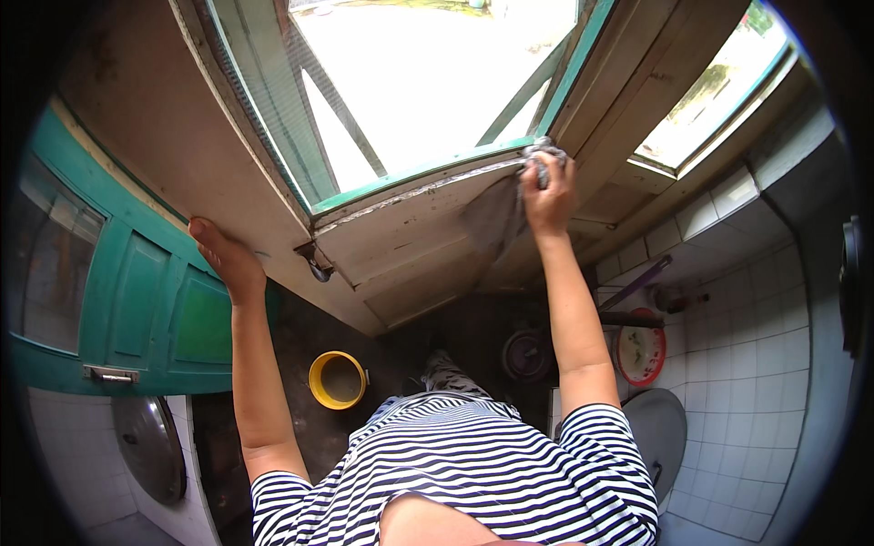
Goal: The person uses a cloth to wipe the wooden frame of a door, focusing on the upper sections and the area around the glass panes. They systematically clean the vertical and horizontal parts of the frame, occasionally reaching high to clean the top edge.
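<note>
In my right hand [550, 194] is a bunched grey cloth [497, 211], pressed at the lower right corner of a glazed window pane with a green frame [423, 172]; the cloth's loose end hangs to the left and looks blurred. My left hand [229, 256] rests against the pale wooden panel [198, 150] left of the window, near its edge by the green door, holding nothing that I can see. Between the two hands, a dark metal latch [316, 263] sits below the window's lower left corner.
A green panelled door [143, 293] stands at the left. A yellow bucket [337, 380] is on the dark floor. At the right are a red-rimmed basin [642, 347], a large round grey lid [654, 437] and white tiled walls [744, 382]. A dark round lid [149, 447] leans at lower left.
</note>
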Demonstrator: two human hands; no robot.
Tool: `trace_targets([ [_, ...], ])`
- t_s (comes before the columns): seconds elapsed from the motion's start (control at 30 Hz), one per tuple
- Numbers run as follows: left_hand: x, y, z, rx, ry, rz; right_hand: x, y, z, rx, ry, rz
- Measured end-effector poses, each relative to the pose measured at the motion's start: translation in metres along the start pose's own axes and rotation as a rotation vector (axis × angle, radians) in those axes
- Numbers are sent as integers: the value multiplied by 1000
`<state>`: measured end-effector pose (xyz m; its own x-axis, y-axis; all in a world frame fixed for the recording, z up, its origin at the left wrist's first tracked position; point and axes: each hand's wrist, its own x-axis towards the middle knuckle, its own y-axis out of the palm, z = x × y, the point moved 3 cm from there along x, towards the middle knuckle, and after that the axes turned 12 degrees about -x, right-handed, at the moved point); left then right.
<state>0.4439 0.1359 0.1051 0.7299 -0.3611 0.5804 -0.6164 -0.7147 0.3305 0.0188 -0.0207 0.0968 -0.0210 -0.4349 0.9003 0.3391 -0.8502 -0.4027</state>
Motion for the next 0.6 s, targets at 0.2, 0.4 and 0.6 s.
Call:
trace_targets([
  [0.2, -11, 7, -16, -5, -22, -9, -29, 3, 53, 135, 105, -75],
  [0.4, -19, -4, -19, -20, -45, 5, -58, -26, 140, 268, -197, 45],
  [0.6, -34, -7, -38, 42, -30, 30, -17, 4, 17, -22, 43, -61],
])
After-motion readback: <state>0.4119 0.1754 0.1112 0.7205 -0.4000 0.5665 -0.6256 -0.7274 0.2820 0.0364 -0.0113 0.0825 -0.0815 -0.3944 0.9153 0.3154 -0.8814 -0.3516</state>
